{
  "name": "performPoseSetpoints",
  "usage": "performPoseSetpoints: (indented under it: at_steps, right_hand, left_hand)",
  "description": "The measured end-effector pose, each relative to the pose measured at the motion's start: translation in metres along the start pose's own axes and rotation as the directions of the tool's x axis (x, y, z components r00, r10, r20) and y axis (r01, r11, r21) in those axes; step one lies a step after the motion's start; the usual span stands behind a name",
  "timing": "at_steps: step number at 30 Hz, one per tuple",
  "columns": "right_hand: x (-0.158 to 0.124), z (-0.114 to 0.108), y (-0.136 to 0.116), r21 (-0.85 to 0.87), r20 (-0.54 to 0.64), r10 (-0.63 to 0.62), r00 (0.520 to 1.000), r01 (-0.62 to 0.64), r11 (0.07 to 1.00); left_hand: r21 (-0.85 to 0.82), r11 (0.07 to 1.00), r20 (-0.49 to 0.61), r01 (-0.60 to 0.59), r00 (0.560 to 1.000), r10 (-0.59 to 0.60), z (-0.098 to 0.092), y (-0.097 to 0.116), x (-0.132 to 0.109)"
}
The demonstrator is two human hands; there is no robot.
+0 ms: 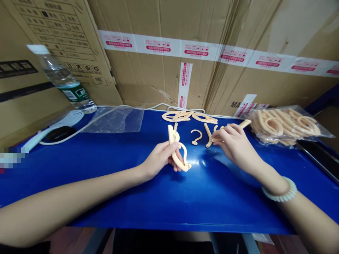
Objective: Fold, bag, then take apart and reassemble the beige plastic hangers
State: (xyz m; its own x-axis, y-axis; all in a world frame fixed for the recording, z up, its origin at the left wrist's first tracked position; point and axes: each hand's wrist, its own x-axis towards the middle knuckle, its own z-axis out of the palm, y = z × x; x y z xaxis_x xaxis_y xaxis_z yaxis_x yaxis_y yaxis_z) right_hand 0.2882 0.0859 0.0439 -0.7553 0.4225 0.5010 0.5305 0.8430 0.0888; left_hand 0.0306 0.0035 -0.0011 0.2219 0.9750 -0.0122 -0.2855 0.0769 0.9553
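Peach hanger piece was held at table centre in the curled fingers of the left hand, a second piece at its 2 o'clock was pinched by the right hand, and the blue table was left bare toward its 6 o'clock edge.

Even, fairly bright light falls from above; the glossy blue desk shows pale sheen near its middle and soft shadows under both hands. Wide-angle distortion bends the cardboard boxes and leans the water bottle. Edges look soft, and a pixelated patch sits at the left edge
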Motion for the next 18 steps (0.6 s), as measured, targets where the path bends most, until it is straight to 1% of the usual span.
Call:
performPoseSetpoints:
  at_steps: [3,6,10,13,18]
  right_hand:
    - [0.000,0.004,0.010,-0.002,0.080,0.019,0.997,-0.019,1.000]
    - [-0.001,0.010,0.013,0.036,0.146,0.054,0.988,-0.060,0.998]
    - [-0.003,0.017,0.016,0.106,0.152,0.058,0.987,-0.074,0.992]
    - [-0.005,0.020,0.018,0.154,0.172,0.082,0.982,-0.109,0.982]
    - [-0.007,0.019,0.018,0.166,0.190,0.117,0.975,-0.149,0.975]
  left_hand:
    - [0.004,1.000,-0.013,0.006,1.000,-0.006,0.000,0.000,0.000]
    - [0.019,1.000,-0.002,0.007,1.000,-0.007,-0.001,0.001,0.000]
    - [0.017,1.000,0.013,0.006,1.000,-0.006,-0.001,0.001,0.000]
    - [0.007,1.000,0.011,0.011,1.000,-0.011,0.000,0.001,-0.001]
    - [0.002,1.000,0.008,0.015,1.000,-0.015,0.000,0.001,0.000]
